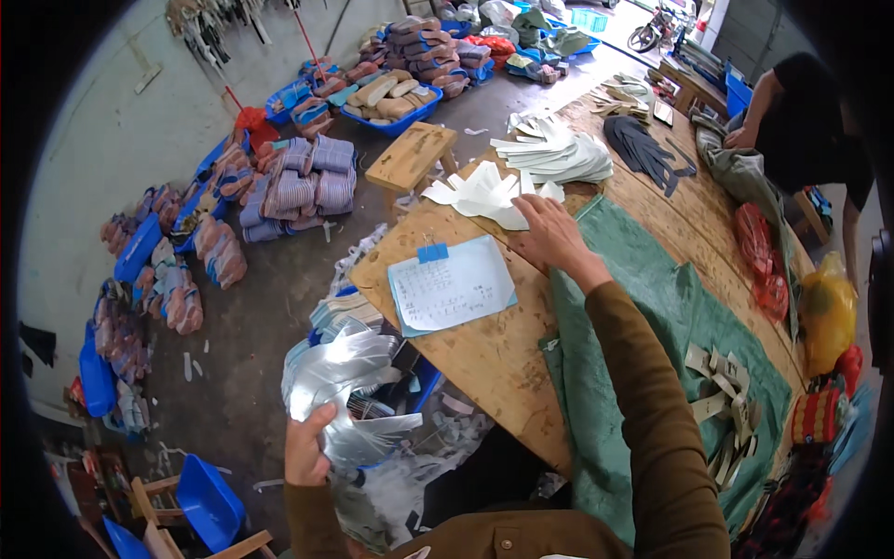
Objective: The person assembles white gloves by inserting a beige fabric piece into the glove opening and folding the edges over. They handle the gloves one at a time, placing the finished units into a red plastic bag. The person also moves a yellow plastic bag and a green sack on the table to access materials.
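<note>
My left hand [312, 444] is closed around a fanned bundle of silvery, shiny cut pieces [345, 377], held low beside the table's corner. Over the wooden table [447, 354], my right hand [551, 235] reaches forward with its fingers apart. Its fingertips are at the edge of a loose pile of white cut pieces [484, 194]; whether they lift any cannot be seen. Just behind lies a larger fanned stack of white strips [559, 154]. Nearer me is a handwritten sheet [452, 284] under a blue clip [432, 252].
Green cloth [615, 279] covers the table's right part, with beige strips [722, 391] on it. Dark cut pieces [638, 149] lie farther back. A wooden stool [410, 158] stands past the table. Bundles [298, 182] and blue tubs [396, 121] line the floor. Another person [805, 130] is at right.
</note>
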Available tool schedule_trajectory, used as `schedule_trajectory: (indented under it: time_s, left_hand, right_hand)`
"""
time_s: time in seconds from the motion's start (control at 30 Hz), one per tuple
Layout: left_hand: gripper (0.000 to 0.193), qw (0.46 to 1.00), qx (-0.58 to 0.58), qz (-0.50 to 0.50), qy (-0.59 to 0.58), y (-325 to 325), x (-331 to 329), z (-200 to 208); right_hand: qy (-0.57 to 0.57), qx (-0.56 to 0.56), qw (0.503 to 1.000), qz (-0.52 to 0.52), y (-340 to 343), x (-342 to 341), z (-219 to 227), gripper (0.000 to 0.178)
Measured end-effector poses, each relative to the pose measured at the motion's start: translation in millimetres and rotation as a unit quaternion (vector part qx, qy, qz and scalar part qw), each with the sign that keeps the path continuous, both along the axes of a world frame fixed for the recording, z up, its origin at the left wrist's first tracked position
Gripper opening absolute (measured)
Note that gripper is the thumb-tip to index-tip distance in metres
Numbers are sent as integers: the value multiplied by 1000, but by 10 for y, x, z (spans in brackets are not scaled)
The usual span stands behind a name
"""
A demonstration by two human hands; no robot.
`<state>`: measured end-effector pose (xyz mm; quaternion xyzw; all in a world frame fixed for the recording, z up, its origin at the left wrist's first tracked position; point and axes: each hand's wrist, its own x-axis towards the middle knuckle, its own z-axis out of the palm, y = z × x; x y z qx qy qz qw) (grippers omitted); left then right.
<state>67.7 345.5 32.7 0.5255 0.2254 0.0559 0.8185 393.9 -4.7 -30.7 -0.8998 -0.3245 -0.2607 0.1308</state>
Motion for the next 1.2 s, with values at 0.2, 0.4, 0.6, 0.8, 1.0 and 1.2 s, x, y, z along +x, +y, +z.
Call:
schedule_trajectory:
  time_s: [0.2, 0.4, 0.6, 0.8, 1.0, 1.2]
  left_hand:
    - [47, 998, -23, 26, 48, 176, -30, -334]
    - [44, 997, -49, 15, 63, 67, 108, -463]
    - [45, 996, -56, 8, 75, 38, 152, -490]
    - [47, 995, -63, 11, 80, 91, 121, -585]
    - [46, 995, -53, 25, 83, 99, 124, -621]
    - [45, 995, -35, 49, 85, 120, 65, -628]
  right_hand:
    - [137, 50, 989, 36, -38, 441, -266, 23]
    - [177, 184, 967, -4, 1, 584, -276, 26]
    - [211, 191, 958, -23, -19, 601, -271, 28]
    - [356, 219, 909, -16, -4, 550, -197, 41]
    - [208, 262, 942, 6, 163, 525, -192, 33]
    - [85, 66, 993, 49, 1184, 1079, -162, 23]
